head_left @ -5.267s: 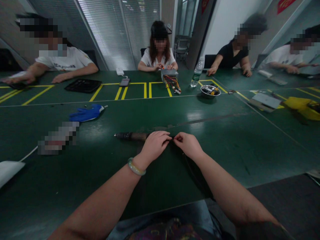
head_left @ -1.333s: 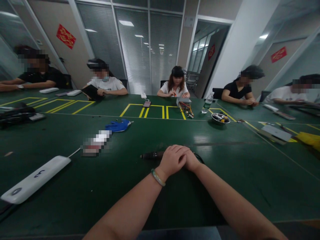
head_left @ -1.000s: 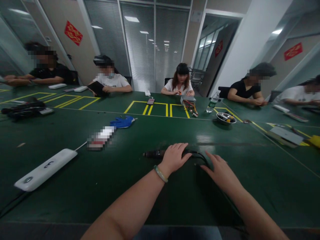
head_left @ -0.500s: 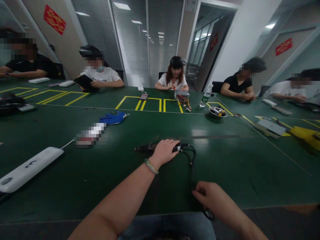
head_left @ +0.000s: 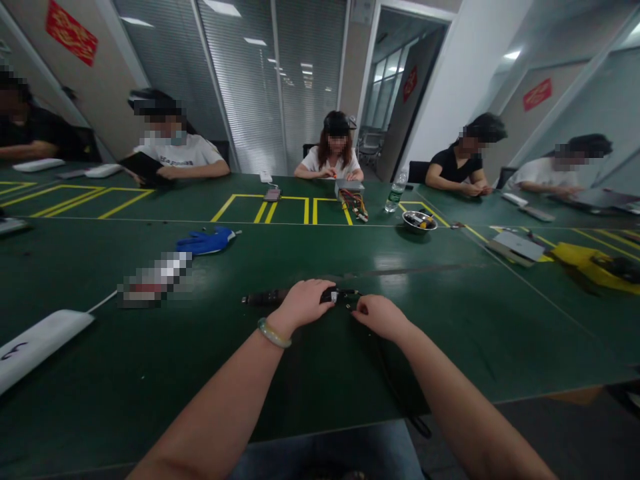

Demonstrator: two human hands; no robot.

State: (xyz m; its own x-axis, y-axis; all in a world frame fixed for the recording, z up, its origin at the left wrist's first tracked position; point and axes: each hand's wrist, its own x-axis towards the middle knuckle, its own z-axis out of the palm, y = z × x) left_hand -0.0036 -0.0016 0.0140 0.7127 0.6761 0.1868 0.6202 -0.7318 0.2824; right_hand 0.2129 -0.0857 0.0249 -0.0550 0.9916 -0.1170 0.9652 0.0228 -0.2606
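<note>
a black corded handheld tool (head_left: 265, 297) lies across the green worktop (head_left: 465, 347), its cable end under the left hand (head_left: 300, 305), whose grip closes over the tool's body. the right hand (head_left: 381, 317) sits just beside it, its grip drawn together at a small connector (head_left: 345, 293); whether it is clamped on that cannot be told. a dark cable (head_left: 395, 390) trails from there over the worktop's near edge. farther off lie a blue glove (head_left: 205, 241) and a steel bowl (head_left: 419, 221).
</note>
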